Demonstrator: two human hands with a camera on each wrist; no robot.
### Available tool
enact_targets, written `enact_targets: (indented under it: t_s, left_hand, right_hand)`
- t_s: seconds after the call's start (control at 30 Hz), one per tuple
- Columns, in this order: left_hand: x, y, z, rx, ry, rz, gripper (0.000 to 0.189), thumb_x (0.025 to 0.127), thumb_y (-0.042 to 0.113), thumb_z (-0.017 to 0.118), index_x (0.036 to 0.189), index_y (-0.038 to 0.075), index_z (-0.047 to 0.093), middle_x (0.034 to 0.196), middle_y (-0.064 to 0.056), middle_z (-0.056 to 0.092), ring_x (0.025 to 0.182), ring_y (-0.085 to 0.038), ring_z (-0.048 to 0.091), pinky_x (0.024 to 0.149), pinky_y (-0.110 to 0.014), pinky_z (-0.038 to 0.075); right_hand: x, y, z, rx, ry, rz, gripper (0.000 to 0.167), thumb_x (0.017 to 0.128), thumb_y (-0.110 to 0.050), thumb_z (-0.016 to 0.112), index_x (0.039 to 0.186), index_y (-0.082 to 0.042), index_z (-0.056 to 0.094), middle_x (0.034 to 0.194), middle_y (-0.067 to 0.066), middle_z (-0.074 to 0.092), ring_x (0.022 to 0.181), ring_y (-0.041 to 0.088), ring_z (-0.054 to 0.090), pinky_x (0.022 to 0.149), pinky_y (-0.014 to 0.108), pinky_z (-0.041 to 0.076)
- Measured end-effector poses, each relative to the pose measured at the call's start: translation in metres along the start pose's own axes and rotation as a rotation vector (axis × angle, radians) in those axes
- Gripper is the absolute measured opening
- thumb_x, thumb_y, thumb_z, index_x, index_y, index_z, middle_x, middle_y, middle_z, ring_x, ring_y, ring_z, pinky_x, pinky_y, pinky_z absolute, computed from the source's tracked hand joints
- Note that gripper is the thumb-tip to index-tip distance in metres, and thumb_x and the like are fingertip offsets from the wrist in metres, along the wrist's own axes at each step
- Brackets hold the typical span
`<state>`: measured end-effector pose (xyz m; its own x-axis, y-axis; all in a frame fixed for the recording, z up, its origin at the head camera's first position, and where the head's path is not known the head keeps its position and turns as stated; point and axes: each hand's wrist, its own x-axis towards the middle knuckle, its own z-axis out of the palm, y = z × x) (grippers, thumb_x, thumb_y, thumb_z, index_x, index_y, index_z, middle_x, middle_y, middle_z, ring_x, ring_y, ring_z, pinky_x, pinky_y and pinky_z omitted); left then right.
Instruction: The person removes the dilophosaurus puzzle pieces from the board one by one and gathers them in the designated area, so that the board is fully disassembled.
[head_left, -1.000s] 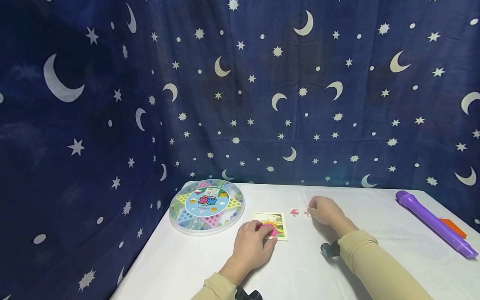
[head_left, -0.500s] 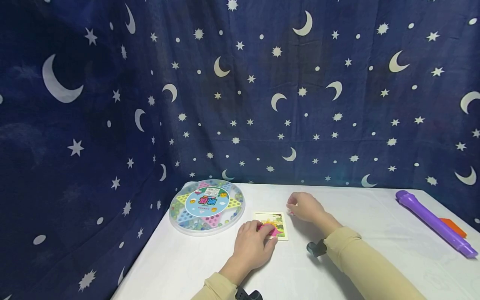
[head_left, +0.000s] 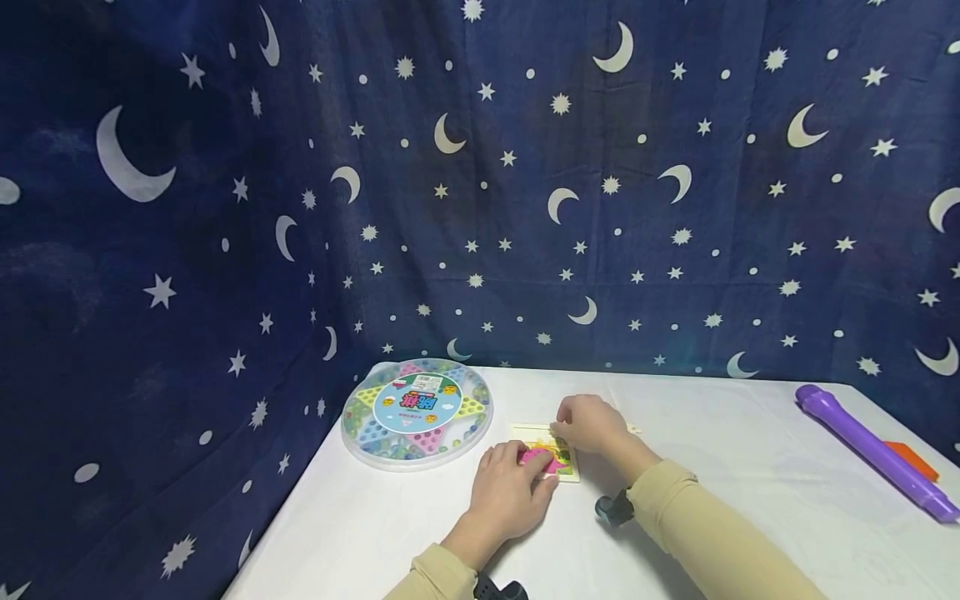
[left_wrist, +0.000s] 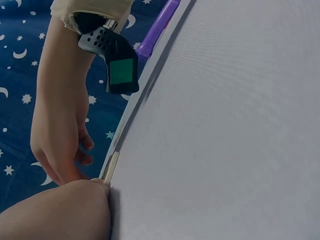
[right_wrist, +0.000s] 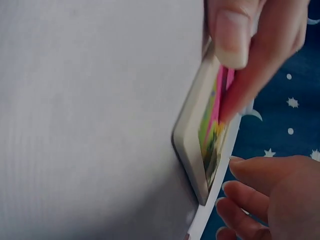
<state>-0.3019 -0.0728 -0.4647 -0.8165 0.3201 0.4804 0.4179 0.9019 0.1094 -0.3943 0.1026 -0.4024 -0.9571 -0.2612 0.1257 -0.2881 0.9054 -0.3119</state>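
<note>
The flat, four-sided, cream-rimmed picture board (right_wrist: 188,132) lies between both hands. The left hand (head_left: 504,490) grips its near side; the right hand (head_left: 592,423) bends over its far right corner, but I can't tell if it's pinching anything.

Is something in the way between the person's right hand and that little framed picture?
Nothing visible blocks the right hand at the far right corner of the framed picture. The near left part, though, is covered by the left hand, one finger lying across the pink shape.
</note>
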Motion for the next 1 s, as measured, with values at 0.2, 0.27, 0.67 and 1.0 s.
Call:
enact_targets:
  t_s: [0.2, 0.27, 0.67, 1.0]
  left_hand:
    - [-0.0003, 0.0005, -0.0009, 0.007, -0.016, -0.002, 0.040, 0.101, 0.049, 0.054, 0.133, 0.030, 0.069, 0.126, -0.009, 0.059, 0.117, -0.027, 0.055, 0.103, -0.048, 0.042]
    - [-0.0003, 0.0010, -0.0020, 0.008, -0.024, -0.005, 0.040, 0.102, 0.049, 0.054, 0.134, 0.030, 0.069, 0.126, -0.009, 0.059, 0.118, -0.028, 0.055, 0.104, -0.049, 0.042]
    - [0.0011, 0.0023, -0.0055, 0.008, -0.063, -0.009, 0.042, 0.102, 0.049, 0.052, 0.137, 0.030, 0.066, 0.129, -0.010, 0.059, 0.121, -0.029, 0.054, 0.107, -0.051, 0.040]
    - [0.0012, 0.0018, -0.0059, 0.021, -0.071, -0.016, 0.043, 0.102, 0.050, 0.051, 0.138, 0.031, 0.065, 0.130, -0.009, 0.058, 0.121, -0.028, 0.054, 0.106, -0.050, 0.040]
  right_hand:
    - [0.0012, -0.0060, 0.0046, -0.041, -0.009, 0.019, 0.019, 0.088, -0.032, 0.078, 0.086, -0.013, 0.072, 0.077, -0.002, 0.065, 0.071, 0.019, 0.058, 0.069, 0.041, 0.055]
    - [0.0018, -0.0065, 0.0052, -0.047, -0.005, 0.018, 0.019, 0.087, -0.031, 0.078, 0.086, -0.013, 0.072, 0.078, -0.002, 0.066, 0.072, 0.019, 0.058, 0.070, 0.042, 0.055]
    - [0.0031, -0.0062, 0.0062, -0.039, -0.011, -0.008, 0.010, 0.084, -0.025, 0.075, 0.082, -0.016, 0.073, 0.079, -0.003, 0.067, 0.072, 0.019, 0.058, 0.070, 0.042, 0.054]
    - [0.0027, -0.0033, 0.0053, 0.007, 0.003, -0.049, 0.007, 0.086, -0.021, 0.072, 0.087, -0.018, 0.078, 0.089, -0.002, 0.073, 0.083, 0.020, 0.065, 0.082, 0.048, 0.056]
